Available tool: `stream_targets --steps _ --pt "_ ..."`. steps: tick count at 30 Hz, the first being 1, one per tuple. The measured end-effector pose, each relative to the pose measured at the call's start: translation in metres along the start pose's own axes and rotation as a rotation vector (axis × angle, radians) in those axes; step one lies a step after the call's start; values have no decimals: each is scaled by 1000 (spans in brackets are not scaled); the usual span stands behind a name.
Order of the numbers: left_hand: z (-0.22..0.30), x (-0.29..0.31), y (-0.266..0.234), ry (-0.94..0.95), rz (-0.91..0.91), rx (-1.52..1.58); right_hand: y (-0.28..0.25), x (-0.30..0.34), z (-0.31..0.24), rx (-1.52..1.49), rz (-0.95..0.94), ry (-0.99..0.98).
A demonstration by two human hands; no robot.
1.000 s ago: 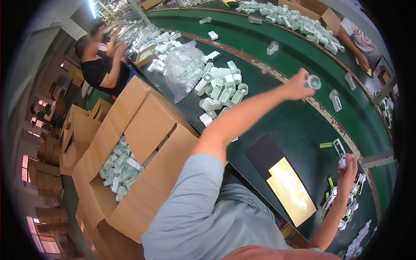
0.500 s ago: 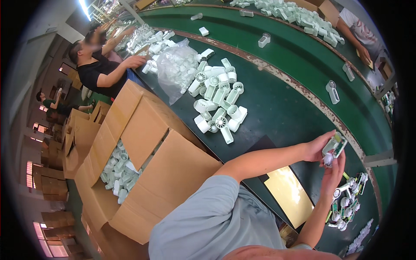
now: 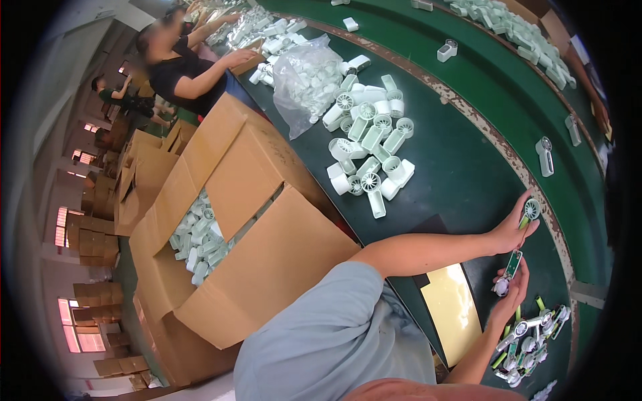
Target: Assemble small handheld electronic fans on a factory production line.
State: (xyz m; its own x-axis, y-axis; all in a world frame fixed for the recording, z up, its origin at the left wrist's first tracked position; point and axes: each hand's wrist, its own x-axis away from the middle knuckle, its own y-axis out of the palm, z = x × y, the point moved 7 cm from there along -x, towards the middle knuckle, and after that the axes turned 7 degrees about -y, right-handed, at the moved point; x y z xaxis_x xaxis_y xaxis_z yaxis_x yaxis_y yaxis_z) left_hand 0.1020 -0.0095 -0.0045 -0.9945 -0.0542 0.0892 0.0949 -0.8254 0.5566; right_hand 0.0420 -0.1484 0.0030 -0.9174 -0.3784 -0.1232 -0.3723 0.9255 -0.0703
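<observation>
My left hand (image 3: 509,230) is closed around a pale green fan housing (image 3: 531,209) with a round spoked grille. A bit of yellow-green shows just under the grille. Below it, my right hand (image 3: 515,291) grips a small fan assembly: a green circuit board (image 3: 513,263) with a round white motor part (image 3: 501,287) at its lower end. The board's top end comes close to my left fingers; whether they touch, I cannot tell. Beside my right forearm lies a pile of similar assemblies (image 3: 531,344) with circuit boards, white round parts and yellow-green cylinders.
Pale green housings (image 3: 374,144) are heaped on the dark table, near a clear plastic bag (image 3: 307,80) of white parts. A large open carton (image 3: 267,257) of housings stands left. A yellow sheet (image 3: 453,311) lies by my arms. Beyond runs a green conveyor (image 3: 481,73). Co-workers sit further off.
My hands have drawn apart; the housing and the circuit board were close together before and are now separate. The housing's grille has turned into sight. The whole view has shifted.
</observation>
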Motion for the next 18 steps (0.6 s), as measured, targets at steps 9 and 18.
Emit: stream_targets --steps 9,18 --pt "-25 -11 -4 -25 -194 211 -7 -2 5 -101 104 61" --pt "-22 -5 5 -71 -113 253 -13 9 -7 54 80 105"
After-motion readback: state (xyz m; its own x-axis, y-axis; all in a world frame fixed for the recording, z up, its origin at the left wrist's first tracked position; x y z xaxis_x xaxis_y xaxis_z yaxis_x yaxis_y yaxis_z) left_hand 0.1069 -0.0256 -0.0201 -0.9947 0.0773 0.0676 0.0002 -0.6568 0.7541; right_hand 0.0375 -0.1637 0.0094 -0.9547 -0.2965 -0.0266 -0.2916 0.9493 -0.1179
